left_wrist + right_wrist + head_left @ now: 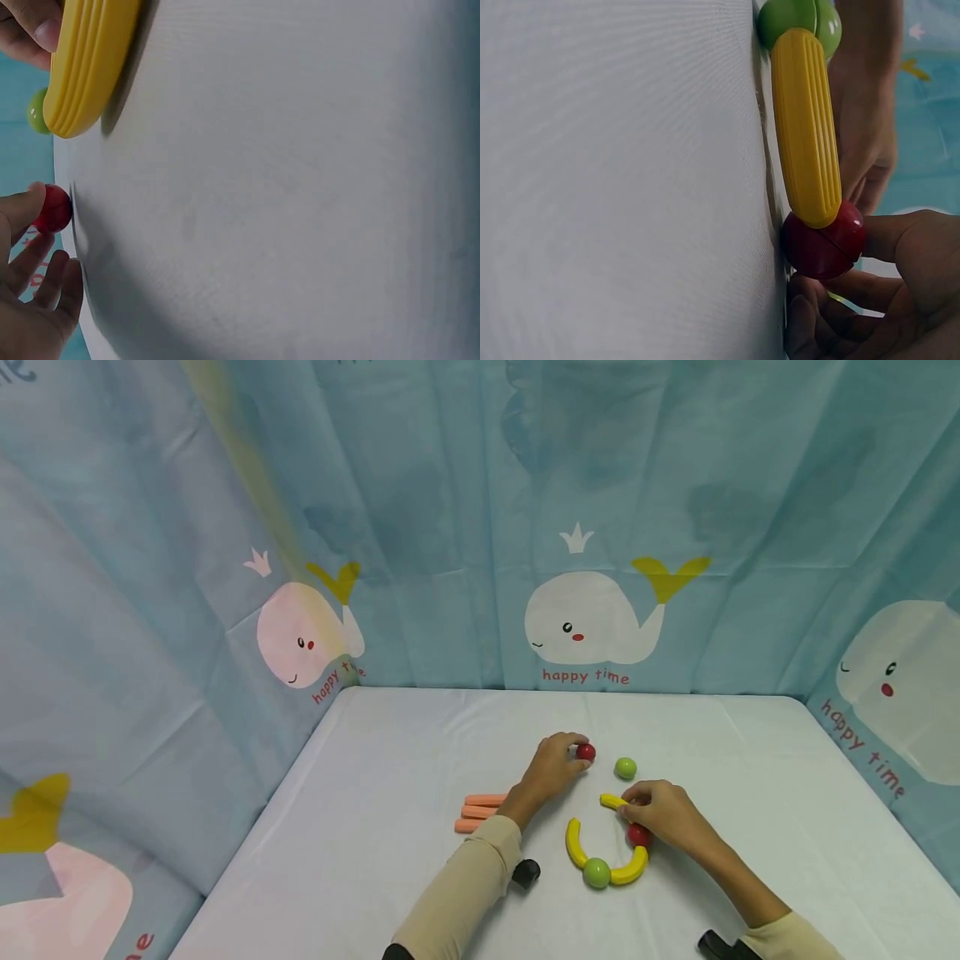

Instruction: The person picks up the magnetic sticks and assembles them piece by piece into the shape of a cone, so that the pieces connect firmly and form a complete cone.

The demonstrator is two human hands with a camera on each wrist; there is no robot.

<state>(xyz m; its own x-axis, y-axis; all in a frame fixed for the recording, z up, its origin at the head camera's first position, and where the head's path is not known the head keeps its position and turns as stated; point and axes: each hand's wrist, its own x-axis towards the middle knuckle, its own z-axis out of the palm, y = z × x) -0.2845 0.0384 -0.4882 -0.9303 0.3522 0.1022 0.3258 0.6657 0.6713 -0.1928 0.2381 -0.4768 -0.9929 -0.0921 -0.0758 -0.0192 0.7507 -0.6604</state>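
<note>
My left hand (pixel 553 766) holds a red ball (pixel 586 752) between thumb and finger, low over the table; the left wrist view shows this red ball (pixel 55 210) at the fingertips. My right hand (pixel 669 814) pinches a yellow curved piece (pixel 611 801) by its near end. Just below that hand is a second red ball (pixel 638 836), joined to another ridged yellow curved piece (pixel 806 127). A green ball (pixel 597 872) follows, then a third yellow curved piece (pixel 574 842), making an open ring. Whether the pinched piece touches the second red ball is hidden.
A loose green ball (pixel 626 767) sits beyond the ring, right of my left hand. Several orange sticks (pixel 476 812) lie side by side left of my left forearm, which partly covers them. A blue whale-print curtain (pixel 450 527) borders the white table (pixel 360 827).
</note>
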